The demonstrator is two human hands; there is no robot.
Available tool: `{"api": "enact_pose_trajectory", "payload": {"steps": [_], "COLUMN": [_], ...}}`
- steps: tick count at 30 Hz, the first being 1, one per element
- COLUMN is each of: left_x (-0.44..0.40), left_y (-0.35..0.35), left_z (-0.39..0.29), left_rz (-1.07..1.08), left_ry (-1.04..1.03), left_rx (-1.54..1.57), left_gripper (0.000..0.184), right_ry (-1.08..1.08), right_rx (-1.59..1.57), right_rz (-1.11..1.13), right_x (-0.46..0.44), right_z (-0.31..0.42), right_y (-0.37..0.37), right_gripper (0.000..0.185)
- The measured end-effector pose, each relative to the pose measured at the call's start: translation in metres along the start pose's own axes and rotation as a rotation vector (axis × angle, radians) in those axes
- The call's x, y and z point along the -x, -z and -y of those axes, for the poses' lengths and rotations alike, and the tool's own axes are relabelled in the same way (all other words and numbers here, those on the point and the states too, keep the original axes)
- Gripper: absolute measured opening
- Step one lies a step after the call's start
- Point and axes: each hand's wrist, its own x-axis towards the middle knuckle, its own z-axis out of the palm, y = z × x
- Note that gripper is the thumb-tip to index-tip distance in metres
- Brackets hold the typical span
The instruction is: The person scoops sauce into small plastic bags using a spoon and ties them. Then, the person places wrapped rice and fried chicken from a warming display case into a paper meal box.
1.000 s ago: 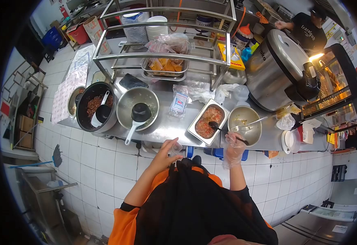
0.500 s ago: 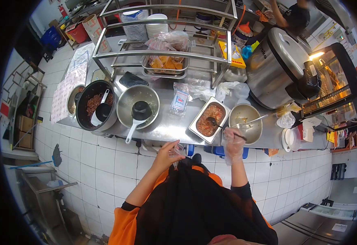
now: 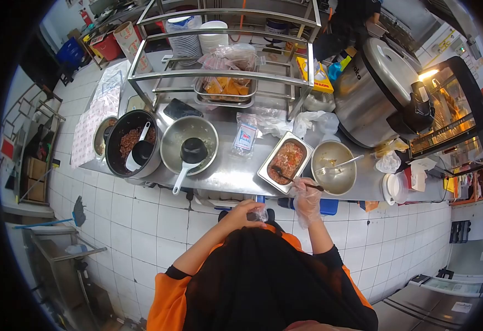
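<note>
My right hand (image 3: 307,201), in a clear plastic glove, grips the handle of a black spoon (image 3: 285,176). The spoon's bowl rests in a reddish chopped food mix inside a rectangular steel pan (image 3: 266,171). My bare left hand (image 3: 243,215), just off the counter's front edge, has its fingers closed around a small clear plastic bag (image 3: 260,213). Close to my right hand is a steel bowl (image 3: 343,183) with a fork (image 3: 338,165) lying across it. Left of the pan, a packet with a blue-and-white label (image 3: 245,137) lies flat on the steel counter (image 3: 231,175).
To the left stand a steel bowl (image 3: 171,144) with a black-cupped ladle (image 3: 192,151) and a dark pot (image 3: 112,160) of brown minced food. A metal rack (image 3: 225,71) rises behind. At right are a large steel cooker (image 3: 357,105) and a lit glass case (image 3: 445,116).
The spoon's bowl has shifted toward the front left of the pan, and my right hand has moved left and lower with it. My left hand has moved slightly right with the plastic bag.
</note>
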Motion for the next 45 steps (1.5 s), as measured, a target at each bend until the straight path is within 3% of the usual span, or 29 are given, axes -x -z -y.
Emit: {"api": "enact_pose_trajectory", "payload": {"steps": [1,2,5,9,12,18,21,28,31,34,45], "left_x": [-0.001,-0.001,-0.001,-0.008,-0.008,-0.007,-0.006,0.007,0.012,0.013,0.01], "left_y": [-0.002,-0.005,-0.008,-0.003,0.005,0.013,0.019,0.045,0.053,0.063,0.068], "left_z": [0.001,0.001,0.006,0.013,0.007,-0.006,-0.023,-0.055,-0.056,-0.063,-0.063], "left_rz": [-0.011,-0.024,0.005,0.109,0.16,0.171,0.16,-0.103,-0.231,-0.314,-0.477], "left_ry": [-0.046,-0.091,-0.18,-0.211,-0.144,-0.171,-0.107,-0.012,-0.036,-0.035,-0.057], "left_rx": [-0.102,-0.203,-0.314,-0.253,-0.114,-0.187,-0.12,-0.146,-0.167,-0.177,-0.217], "left_gripper": [0.061,0.061,0.059,0.058,0.059,0.059,0.06,0.058,0.058,0.059,0.06], "right_ry": [-0.181,-0.177,-0.432,-0.391,0.272,0.387,-0.147,-0.336,-0.461,-0.459,-0.245], "right_rx": [-0.166,-0.181,-0.572,-0.371,0.231,0.295,-0.207,-0.316,-0.595,-0.579,-0.228], "right_rz": [-0.023,-0.048,-0.279,-0.286,-0.023,0.033,-0.069,-0.193,-0.308,-0.328,-0.236], "right_x": [0.005,-0.001,-0.012,-0.02,-0.02,-0.014,0.003,0.005,0.005,0.003,-0.019], "right_z": [-0.005,-0.001,-0.01,-0.01,0.002,0.006,-0.001,-0.01,-0.029,-0.047,-0.005], "right_y": [-0.004,0.0,-0.001,0.009,0.024,0.012,0.0,-0.006,-0.004,0.002,-0.005], "right_gripper": [0.016,0.028,0.031,0.018,0.009,0.009,0.017,0.032,0.03,0.032,0.024]}}
